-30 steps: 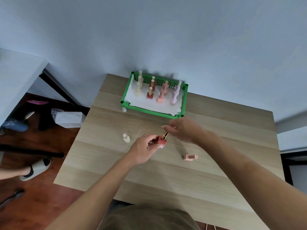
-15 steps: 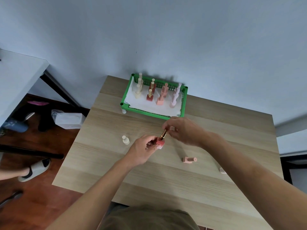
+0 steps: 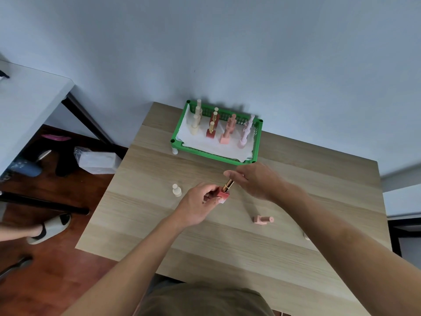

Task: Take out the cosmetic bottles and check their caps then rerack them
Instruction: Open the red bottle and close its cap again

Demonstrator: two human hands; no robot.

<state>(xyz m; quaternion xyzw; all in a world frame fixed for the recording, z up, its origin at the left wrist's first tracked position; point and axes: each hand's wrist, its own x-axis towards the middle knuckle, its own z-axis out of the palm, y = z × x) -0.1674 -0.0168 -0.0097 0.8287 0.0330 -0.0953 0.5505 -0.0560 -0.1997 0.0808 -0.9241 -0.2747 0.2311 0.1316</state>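
My left hand (image 3: 200,207) grips the square base of a red bottle (image 3: 224,194) just above the middle of the table. My right hand (image 3: 254,181) pinches the bottle's gold cap (image 3: 228,185) from above. A cream bottle (image 3: 176,190) stands upright to the left of my hands. To the right, a pink bottle (image 3: 262,219) lies on its side. At the table's far edge stands a green rack (image 3: 205,153), lined with white paper and holding several cream, red, pink and lilac bottles upright.
The wooden table (image 3: 227,252) meets the wall behind the rack. A small pale object (image 3: 306,236) peeks out from behind my right forearm. Left of the table, on the floor, are a wrapped white package (image 3: 98,161), a slippered foot (image 3: 49,228) and black table legs.
Both hands have stayed together on the red bottle, with small shifts of the right fingers on the gold cap. The camera has tilted slightly.
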